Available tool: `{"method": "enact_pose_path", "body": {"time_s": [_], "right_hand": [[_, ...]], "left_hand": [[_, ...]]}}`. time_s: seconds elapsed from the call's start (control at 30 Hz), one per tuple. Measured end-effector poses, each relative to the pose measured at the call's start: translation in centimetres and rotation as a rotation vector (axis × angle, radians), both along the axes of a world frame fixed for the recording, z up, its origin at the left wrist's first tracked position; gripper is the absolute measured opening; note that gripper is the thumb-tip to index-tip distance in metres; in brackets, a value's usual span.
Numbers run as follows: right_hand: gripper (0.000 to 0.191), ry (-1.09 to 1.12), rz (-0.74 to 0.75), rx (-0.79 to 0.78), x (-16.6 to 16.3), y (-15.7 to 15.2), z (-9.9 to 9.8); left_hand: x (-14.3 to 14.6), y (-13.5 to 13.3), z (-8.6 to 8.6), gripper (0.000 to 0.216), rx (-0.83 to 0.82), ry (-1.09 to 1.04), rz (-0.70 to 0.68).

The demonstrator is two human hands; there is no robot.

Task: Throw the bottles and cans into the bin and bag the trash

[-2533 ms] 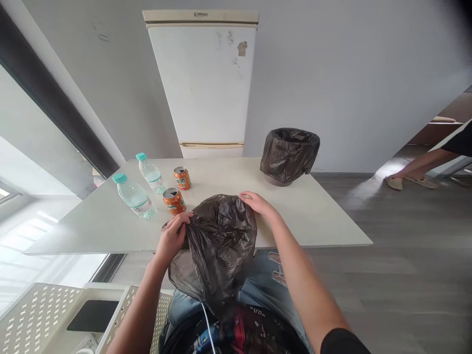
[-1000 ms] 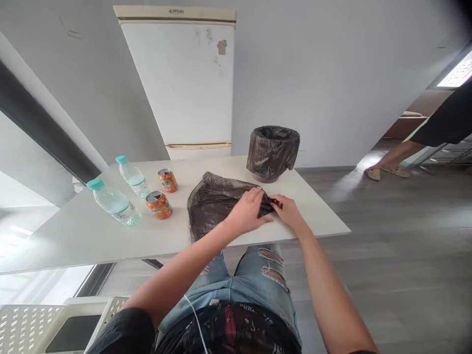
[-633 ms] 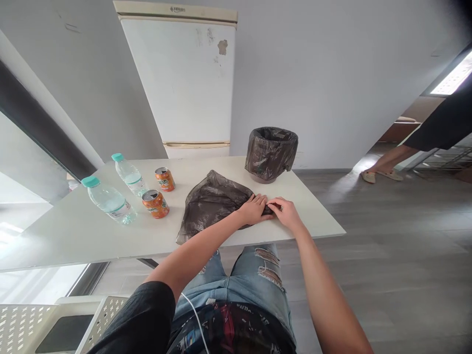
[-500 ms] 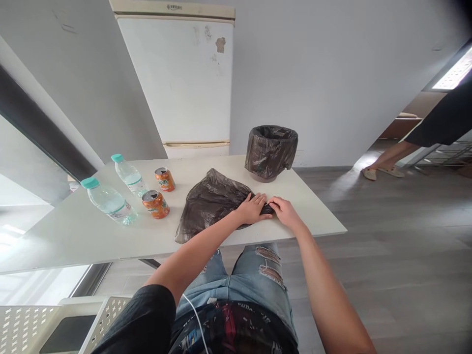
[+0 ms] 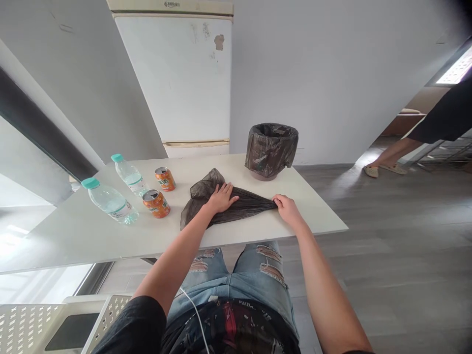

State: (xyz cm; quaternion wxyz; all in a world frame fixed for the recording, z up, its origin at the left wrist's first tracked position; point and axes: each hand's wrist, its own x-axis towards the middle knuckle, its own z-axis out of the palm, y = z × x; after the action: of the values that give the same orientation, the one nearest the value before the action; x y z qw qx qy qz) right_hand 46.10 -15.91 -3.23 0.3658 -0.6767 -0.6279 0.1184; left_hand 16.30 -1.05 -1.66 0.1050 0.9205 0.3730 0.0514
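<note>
A dark brown plastic bag (image 5: 244, 207) lies flattened on the white table (image 5: 110, 241). My left hand (image 5: 220, 197) rests flat on its middle with the fingers stretched out, open. My right hand (image 5: 286, 207) is closed on the bag's gathered right end and pins it to the tabletop. The bag narrows from a crumpled wide left part to a thin bunch at my right hand.
A small bin (image 5: 271, 149) lined with a dark bag stands at the table's back right. Two orange cans (image 5: 157, 203) (image 5: 164, 178) and two water bottles (image 5: 109, 200) (image 5: 129, 174) sit at the left. A white fridge (image 5: 177, 78) stands behind. Another person (image 5: 424, 130) stands at the far right.
The bag came down from my lap onto the table. My left hand has slid left along it, away from my right hand, and the bag now lies narrower and flatter.
</note>
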Motion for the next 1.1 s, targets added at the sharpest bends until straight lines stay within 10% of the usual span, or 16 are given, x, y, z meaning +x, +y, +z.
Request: {"method": "enact_pose_path", "body": {"time_s": [0.87,1.1], "right_hand": [[0.039,0.282,-0.364,0.241,1.1,-0.6,0.0],[0.053,0.205,-0.643,-0.113,-1.3,0.8,-0.6]], "left_hand": [[-8.5,3.3,-0.7,0.076,-0.028,-0.016,0.362],[-8.2,2.9,-0.6,0.072,-0.035,-0.089,0.368]]}}
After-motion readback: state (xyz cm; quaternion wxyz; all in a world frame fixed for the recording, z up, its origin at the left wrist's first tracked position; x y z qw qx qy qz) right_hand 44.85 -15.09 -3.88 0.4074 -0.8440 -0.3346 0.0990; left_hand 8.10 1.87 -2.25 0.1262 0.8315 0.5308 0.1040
